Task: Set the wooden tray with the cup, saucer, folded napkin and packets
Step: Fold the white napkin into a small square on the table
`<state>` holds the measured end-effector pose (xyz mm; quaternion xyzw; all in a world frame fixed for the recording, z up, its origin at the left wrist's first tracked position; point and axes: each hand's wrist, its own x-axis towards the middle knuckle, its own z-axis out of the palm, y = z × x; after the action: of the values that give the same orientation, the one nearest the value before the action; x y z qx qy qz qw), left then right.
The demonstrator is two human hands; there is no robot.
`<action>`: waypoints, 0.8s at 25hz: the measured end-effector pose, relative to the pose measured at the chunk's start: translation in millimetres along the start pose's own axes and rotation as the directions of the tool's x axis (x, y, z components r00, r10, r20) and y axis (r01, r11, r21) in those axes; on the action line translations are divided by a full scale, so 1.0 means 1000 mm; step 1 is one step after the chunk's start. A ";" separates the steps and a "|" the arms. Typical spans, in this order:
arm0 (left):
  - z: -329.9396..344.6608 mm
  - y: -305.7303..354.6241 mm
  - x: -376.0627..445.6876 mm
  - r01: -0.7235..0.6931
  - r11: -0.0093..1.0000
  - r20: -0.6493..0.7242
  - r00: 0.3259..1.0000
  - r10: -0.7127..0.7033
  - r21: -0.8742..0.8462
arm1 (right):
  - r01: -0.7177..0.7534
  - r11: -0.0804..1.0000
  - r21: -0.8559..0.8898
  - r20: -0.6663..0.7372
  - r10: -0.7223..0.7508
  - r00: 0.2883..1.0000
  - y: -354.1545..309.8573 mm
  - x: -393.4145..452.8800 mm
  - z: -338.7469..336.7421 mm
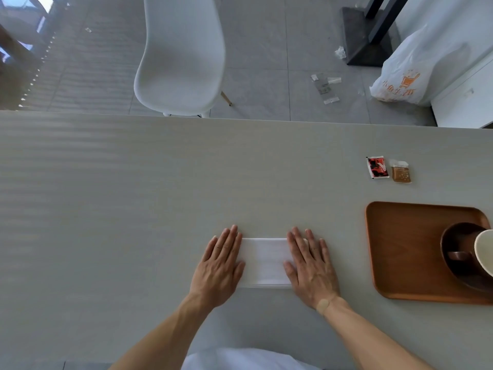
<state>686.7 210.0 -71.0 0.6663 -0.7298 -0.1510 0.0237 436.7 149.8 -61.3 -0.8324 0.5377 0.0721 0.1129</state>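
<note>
A folded white napkin (264,261) lies flat on the grey table in front of me. My left hand (220,265) presses flat on its left end and my right hand (310,265) presses flat on its right end, fingers spread, gripping nothing. To the right sits the wooden tray (400,249), with a dark brown saucer (453,252) on its right side and a cup (484,252) with a pale inside on the saucer, cut off by the frame edge. Beyond the tray lie a red packet (377,167) and a brown packet (400,172).
The grey table (133,209) stretches wide to my left. A white chair (181,57) stands past the far edge. On the floor lie a white plastic bag (410,76), scraps of wrapper (324,86) and a black stand base (365,36).
</note>
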 end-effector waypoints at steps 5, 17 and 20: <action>-0.004 -0.005 -0.003 0.007 1.000 0.054 0.999 -0.008 0.026 | -0.004 1.000 0.006 0.050 0.004 0.999 -0.003 0.001 -0.002; -0.048 -0.019 0.005 0.249 0.962 0.146 0.962 -0.232 -0.114 | -0.094 0.995 0.024 0.154 0.089 0.984 0.023 -0.030 -0.015; -0.056 -0.010 0.015 0.384 0.918 0.195 0.912 -0.359 -0.103 | -0.119 0.993 0.024 0.171 0.113 0.979 0.025 -0.045 -0.013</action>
<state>707.6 184.3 -22.2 0.7742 -0.5765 -0.2604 -0.0223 395.3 175.5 -40.7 -0.7885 0.5749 0.1397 0.1680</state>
